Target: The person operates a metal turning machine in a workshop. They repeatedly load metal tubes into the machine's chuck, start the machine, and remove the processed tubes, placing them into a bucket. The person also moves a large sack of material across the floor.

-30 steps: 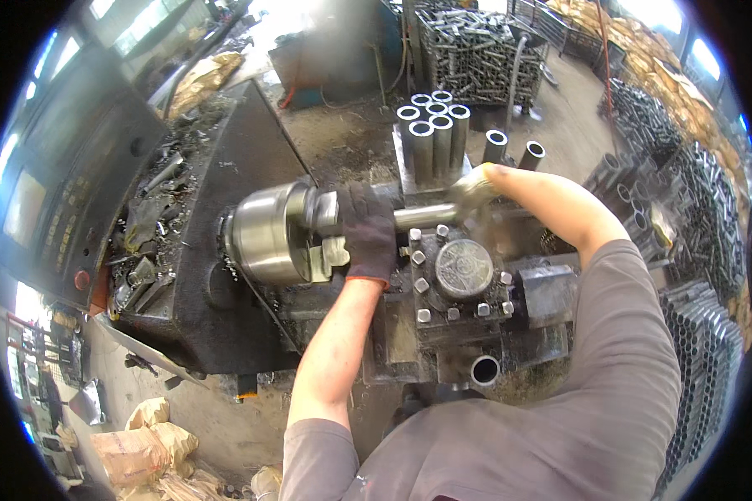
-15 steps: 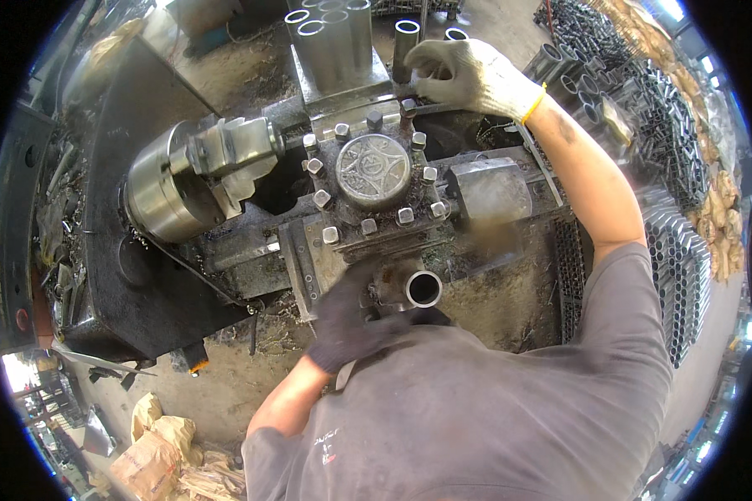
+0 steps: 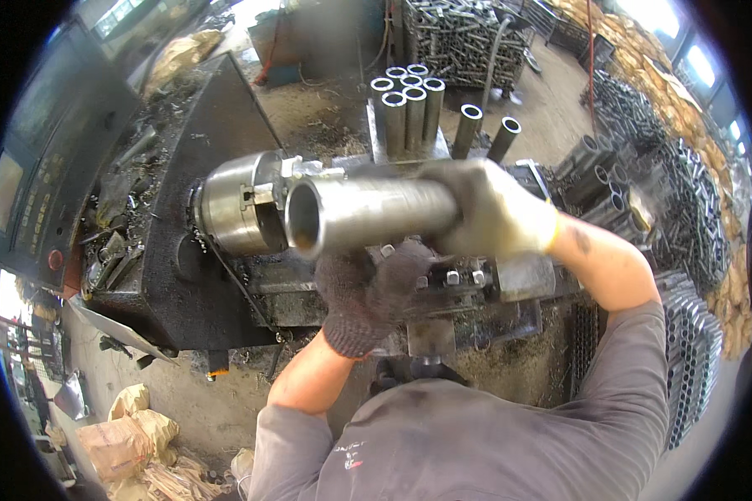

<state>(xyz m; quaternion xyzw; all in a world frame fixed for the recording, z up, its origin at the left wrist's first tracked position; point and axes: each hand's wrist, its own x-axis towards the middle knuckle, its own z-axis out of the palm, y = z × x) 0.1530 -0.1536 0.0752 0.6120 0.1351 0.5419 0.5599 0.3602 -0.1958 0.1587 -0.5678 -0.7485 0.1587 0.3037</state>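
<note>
One lathe [image 3: 163,280] is seen, its headstock end set at the left, and beyond its far edge one wire crate [image 3: 468,46] is filled with metal pieces too many to be counted; by the right side one stack of hollow tubes [image 3: 693,355] is likewise left uncounted. One chuck [image 3: 238,204] is mounted toward the lathe's left end. Seven upright tubes [image 3: 414,121] are grouped on one metal plate [image 3: 373,138] at the lathe's far edge, near the plate's left edge, and two separate tubes [image 3: 470,132] are stood to their right, their bases hidden. One steel tube [image 3: 376,213] is held crosswise above the middle of the lathe, its open end pointed left, just beside the chuck in this view. The step in hand is judged to be the handling of this tube clear of the chuck; for the next move, a secure grip and careful alignment would be called for. Its right part is gripped by the right hand [image 3: 493,209], light-gloved and closed around it. The left hand [image 3: 368,288], dark-gloved, is placed below the tube; whether it is touching or gripping anything cannot be told. At least two square bolt heads [image 3: 478,277] can be made out beneath
</note>
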